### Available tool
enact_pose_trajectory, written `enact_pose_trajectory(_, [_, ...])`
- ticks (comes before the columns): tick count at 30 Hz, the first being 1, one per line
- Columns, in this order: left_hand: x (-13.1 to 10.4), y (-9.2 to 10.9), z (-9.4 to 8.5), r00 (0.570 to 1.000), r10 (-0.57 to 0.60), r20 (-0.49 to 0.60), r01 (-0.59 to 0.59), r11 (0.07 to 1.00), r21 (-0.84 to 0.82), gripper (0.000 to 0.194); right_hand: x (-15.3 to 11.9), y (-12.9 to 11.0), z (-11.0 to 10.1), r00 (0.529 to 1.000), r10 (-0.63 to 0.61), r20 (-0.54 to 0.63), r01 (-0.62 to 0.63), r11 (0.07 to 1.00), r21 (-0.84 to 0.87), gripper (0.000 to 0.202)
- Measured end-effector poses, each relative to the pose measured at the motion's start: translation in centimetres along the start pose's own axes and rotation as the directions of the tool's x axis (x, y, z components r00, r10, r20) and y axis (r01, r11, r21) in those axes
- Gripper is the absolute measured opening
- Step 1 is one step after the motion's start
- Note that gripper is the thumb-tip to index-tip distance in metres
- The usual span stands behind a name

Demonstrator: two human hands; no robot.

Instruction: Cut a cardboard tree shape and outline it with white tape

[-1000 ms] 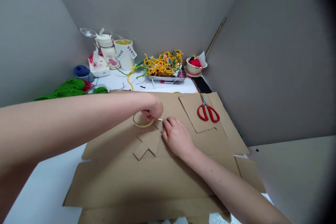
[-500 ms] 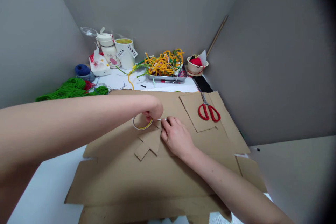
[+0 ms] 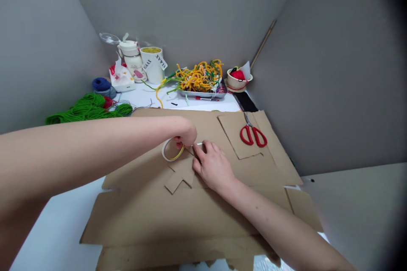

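Observation:
My left hand point(image 3: 187, 132) is closed on a roll of tape point(image 3: 164, 151), a ring tipped partly upright with yellow on its inner side. Its fingers are mostly hidden behind the wrist. A short white strip point(image 3: 199, 144), which looks like tape, runs between my two hands. My right hand point(image 3: 213, 165) lies palm down with fingers lowered and thumb apart, pressing at the right edge of a small arrow-shaped cardboard cutout point(image 3: 178, 178). The cutout rests on a large flattened cardboard sheet point(image 3: 178, 216); its upper part is covered by my hands.
Red-handled scissors point(image 3: 253, 136) lie on a cardboard piece point(image 3: 232, 133) at the right. Behind stand a tray point(image 3: 203, 94) of orange yarn, a bowl point(image 3: 239, 81) with red yarn, a bottle point(image 3: 133, 63) and a white cup point(image 3: 152, 67). Green yarn point(image 3: 85, 108) lies at the left.
The tape roll has tilted more upright and dropped slightly in my left hand. My right fingers have shifted a little left over the cutout.

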State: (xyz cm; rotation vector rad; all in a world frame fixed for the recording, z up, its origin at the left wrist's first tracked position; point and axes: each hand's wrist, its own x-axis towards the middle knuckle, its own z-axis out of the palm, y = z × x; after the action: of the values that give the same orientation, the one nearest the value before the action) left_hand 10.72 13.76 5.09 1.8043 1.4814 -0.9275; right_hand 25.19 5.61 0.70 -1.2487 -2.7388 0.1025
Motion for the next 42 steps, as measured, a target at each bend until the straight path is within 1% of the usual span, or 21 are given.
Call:
enact_pose_trajectory(6, [-0.7,0.1,0.2,1.0,0.005,0.027,-0.006,1.0,0.022,0.021,-0.1,-0.1,0.0,1.0,-0.007,-0.001,0.007,1.0,-0.022,0.041])
enact_pose_trajectory(10, [-1.3,-0.3,0.3,0.999,0.001,0.042,-0.002,1.0,0.007,0.023,-0.2,-0.2,0.0,1.0,-0.007,0.009,0.007,1.0,-0.016,0.043])
enact_pose_trajectory(13, [-2.1,-0.7,0.5,0.999,-0.005,0.054,0.008,0.999,-0.049,0.026,-0.2,-0.2,0.1,1.0,-0.006,0.011,0.006,1.0,-0.008,0.043])
enact_pose_trajectory(17, [-3.3,-1.2,0.7,0.999,-0.026,0.039,0.032,0.985,-0.17,0.032,-0.2,-0.3,0.2,1.0,-0.007,0.006,0.007,1.0,-0.018,0.044])
enact_pose_trajectory(21, [-4.0,-1.1,0.9,0.999,-0.035,0.032,0.042,0.974,-0.222,0.028,-0.1,-0.4,0.1,1.0,-0.004,0.014,0.004,1.0,-0.029,0.044])
enact_pose_trajectory(26, [-3.4,-0.9,1.1,0.998,-0.043,0.046,0.053,0.964,-0.259,0.023,-0.2,-0.5,0.0,1.0,-0.013,0.011,0.013,0.999,-0.034,0.044])
enact_pose_trajectory(32, [-2.4,-1.1,1.6,0.996,-0.052,0.067,0.068,0.962,-0.264,0.029,-0.3,-0.6,0.0,1.0,-0.018,0.008,0.019,0.999,-0.045,0.044])
enact_pose_trajectory(42, [-2.1,-1.1,1.7,0.994,-0.048,0.093,0.072,0.961,-0.268,0.027,-0.2,-0.9,-0.5,0.997,-0.01,0.077,0.014,0.998,-0.058,0.046])
